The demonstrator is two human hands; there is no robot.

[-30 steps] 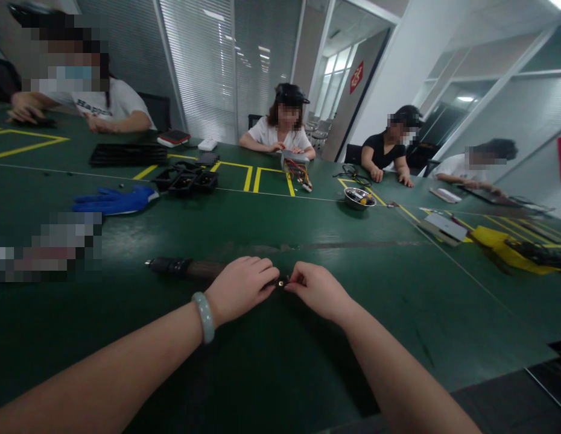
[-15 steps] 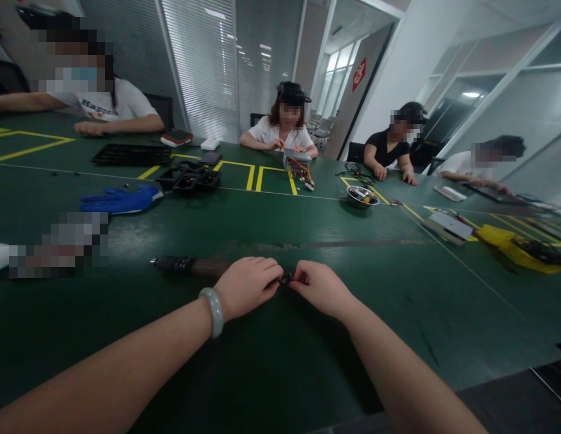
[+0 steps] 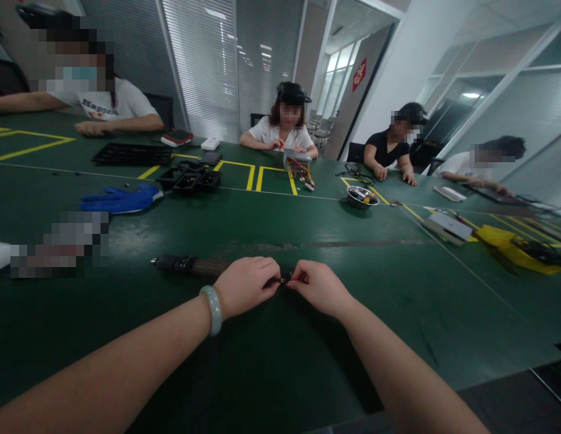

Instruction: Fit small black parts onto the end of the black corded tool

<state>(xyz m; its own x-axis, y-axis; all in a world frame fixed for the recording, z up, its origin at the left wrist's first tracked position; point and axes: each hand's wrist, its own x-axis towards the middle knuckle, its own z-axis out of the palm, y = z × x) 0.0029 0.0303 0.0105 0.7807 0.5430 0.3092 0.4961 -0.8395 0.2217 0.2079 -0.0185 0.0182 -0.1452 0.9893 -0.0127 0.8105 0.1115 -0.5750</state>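
Note:
My left hand (image 3: 248,283), with a pale green bangle (image 3: 212,310) on its wrist, is closed, thumb and fingers pinched together. Facing it, my right hand (image 3: 319,286) is also closed in a pinch, its fingertips almost touching the left ones. Between the fingertips sits a small dark part (image 3: 283,280) with a metallic glint, too small to name. A dark electric screwdriver (image 3: 203,267) lies on the table with its metal tip pointing left. Its rear end runs behind my left hand and is hidden; whether the left hand touches it, I cannot tell.
Left on the green table (image 3: 244,374) lie a blue glove (image 3: 122,199) and black trays (image 3: 190,179). A metal bowl (image 3: 362,197) of small parts and a yellow bag (image 3: 518,248) are to the right. Several people sit opposite, one by a metal box with wires (image 3: 298,161).
Both hands keep nearly the same place. The fingertips have shifted slightly around the small dark part, and its glint shows a little differently.

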